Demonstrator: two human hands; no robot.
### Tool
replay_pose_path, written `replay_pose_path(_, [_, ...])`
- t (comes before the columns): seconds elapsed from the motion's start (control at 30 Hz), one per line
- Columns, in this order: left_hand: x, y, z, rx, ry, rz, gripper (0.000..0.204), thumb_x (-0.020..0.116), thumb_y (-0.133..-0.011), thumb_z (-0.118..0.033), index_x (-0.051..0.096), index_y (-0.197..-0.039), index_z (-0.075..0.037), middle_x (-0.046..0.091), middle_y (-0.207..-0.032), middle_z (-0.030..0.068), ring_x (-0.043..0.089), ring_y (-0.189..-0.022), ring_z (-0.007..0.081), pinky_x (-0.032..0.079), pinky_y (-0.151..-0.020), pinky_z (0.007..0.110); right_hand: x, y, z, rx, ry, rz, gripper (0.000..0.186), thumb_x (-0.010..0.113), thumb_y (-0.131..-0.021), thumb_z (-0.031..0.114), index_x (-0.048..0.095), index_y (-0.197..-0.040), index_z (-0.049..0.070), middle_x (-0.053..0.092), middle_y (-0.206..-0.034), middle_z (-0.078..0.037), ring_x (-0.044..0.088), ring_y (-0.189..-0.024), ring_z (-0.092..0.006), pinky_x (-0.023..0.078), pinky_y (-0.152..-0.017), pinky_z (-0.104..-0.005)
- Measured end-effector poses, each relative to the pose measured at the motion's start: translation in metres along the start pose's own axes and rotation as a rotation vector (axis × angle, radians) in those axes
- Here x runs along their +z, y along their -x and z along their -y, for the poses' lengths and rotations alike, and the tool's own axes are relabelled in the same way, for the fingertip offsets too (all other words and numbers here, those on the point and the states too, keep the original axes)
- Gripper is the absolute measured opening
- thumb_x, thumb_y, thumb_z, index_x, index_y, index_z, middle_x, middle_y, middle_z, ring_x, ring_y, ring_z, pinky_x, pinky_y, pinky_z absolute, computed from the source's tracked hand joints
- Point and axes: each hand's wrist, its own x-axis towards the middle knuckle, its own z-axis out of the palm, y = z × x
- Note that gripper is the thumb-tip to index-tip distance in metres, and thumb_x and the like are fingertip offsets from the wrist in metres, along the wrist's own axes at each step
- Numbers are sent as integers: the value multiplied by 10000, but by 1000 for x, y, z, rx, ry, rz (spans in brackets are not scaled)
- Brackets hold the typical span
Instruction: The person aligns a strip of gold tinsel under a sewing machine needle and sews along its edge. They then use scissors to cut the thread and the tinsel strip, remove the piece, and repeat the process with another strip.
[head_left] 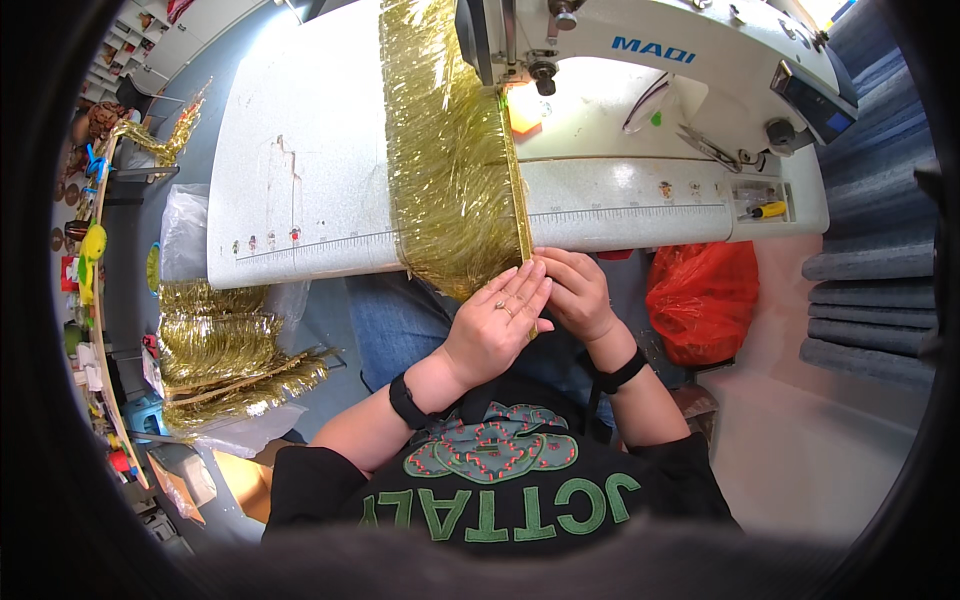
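Fingertips of the right hand [583, 297] are closed on the gold fringe [455, 170] by its band, just off the table's near edge. The left hand [490, 325] lies slantwise over that band, fingers together; whether its thumb closes underneath I cannot tell. Held this way, the band is probably kept straight and flat, with the loose strands left out to one side.

Beneath it all is the white table [320, 90], its near edge toward the person's lap. On its right half stands the machine [720, 40], its head above the far end of the visible band. Fringe crosses the table from the far edge to the near one, where it sags over; that bare stretch on the left likely gives the strands room to lie flat.

Off the near left corner, more fringe lies in a pile [220, 345] on clear plastic [185, 235], within reach, it seems. Below the near edge, toward the right, sits a red bag [703, 305].

Into the near right corner is set a tray [791, 205]. Scissors [710, 148] rest behind it, probably for easy reach. A yellow-handled tool [768, 210] lies inside, presumably so it cannot roll.
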Motion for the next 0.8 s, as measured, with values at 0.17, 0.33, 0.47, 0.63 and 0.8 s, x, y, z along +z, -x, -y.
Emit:
replay_pose_path(0.17, [0, -1, 1, 0, 0, 1, 507, 733, -923, -202, 638, -1341, 67, 639, -1415, 232, 621, -1336, 319, 474, -1144, 453, 1, -2, -1, -1, -3, -13, 230, 715, -815, 111, 708, -1024, 16, 729, -1180, -124, 705, -1115, -292, 593, -864, -397])
replay_pose_path(0.33, [-8, -2, 3, 2, 2, 9, 501, 726, -930, -217, 642, -1344, 53, 649, -1410, 215, 620, -1340, 315, 476, -1139, 448, -1, -4, 0, 2, -16, 3, 239, 722, -806, 111, 717, -1030, 28, 730, -1188, -114, 703, -1126, -288, 589, -868, -395])
replay_pose_path(0.47, [-22, -2, 6, 13, 30, -8, 470, 692, -968, -251, 653, -1335, 40, 666, -1378, 226, 639, -1311, 342, 496, -1111, 465, -6, -6, 1, 3, 14, 44, 245, 717, -814, 81, 735, -1057, 66, 733, -1207, -80, 698, -1134, -281, 571, -900, -397])
replay_pose_path(0.63, [-38, -4, 10, 15, 29, -56, 471, 711, -954, -271, 673, -1327, 13, 677, -1383, 191, 644, -1311, 312, 490, -1116, 437, -13, -14, 0, 54, 80, -61, 299, 711, -805, 10, 747, -1088, 100, 734, -1222, -54, 694, -1135, -267, 543, -913, -398])
replay_pose_path(0.8, [-49, -8, 13, 1, 22, -66, 459, 720, -936, -297, 697, -1316, -39, 677, -1389, 176, 664, -1279, 305, 505, -1089, 436, -12, -38, -4, 263, 194, -121, 323, 761, -829, 25, 728, -1141, 104, 723, -1199, -54, 678, -1084, -271, 495, -928, -396])
